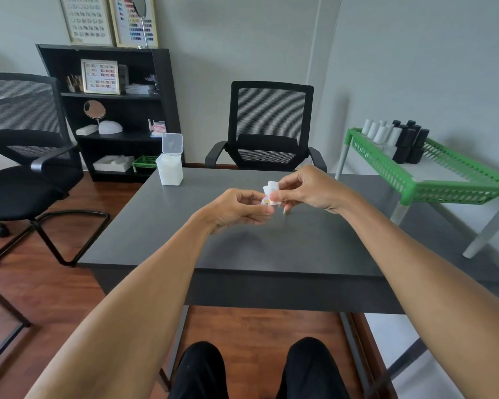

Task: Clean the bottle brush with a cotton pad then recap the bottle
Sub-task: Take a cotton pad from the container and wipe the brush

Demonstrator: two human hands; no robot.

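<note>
**Cotton pad pinched between both hands**

A folded white cotton pad (271, 192) is pinched by the right hand (306, 188). A small yellowish item, too hidden to identify, is gripped by the left hand (236, 207), touching the pad. An open-lidded pad container (170, 165) stands beyond the left hand on the grey table (271, 249).

- The room is evenly and softly lit, moderately bright, with no harsh highlights.
- Faint, blurred shadows of the forearms fall on the grey bench (300, 249) just below the hands, so the light comes from above and in front.
- The mesh office chair (270, 125) throws a broad soft shadow on the wall behind it.
- A mild sheen shows on the wooden floor (69, 298).
- Wide-angle distortion bends the scene: the green plastic rack (432, 180) leans outward and the forearms swell toward the lower corners.
- Fine detail is soft; the small things pinched between the fingers (274, 197) are too blurred to make out.
</note>
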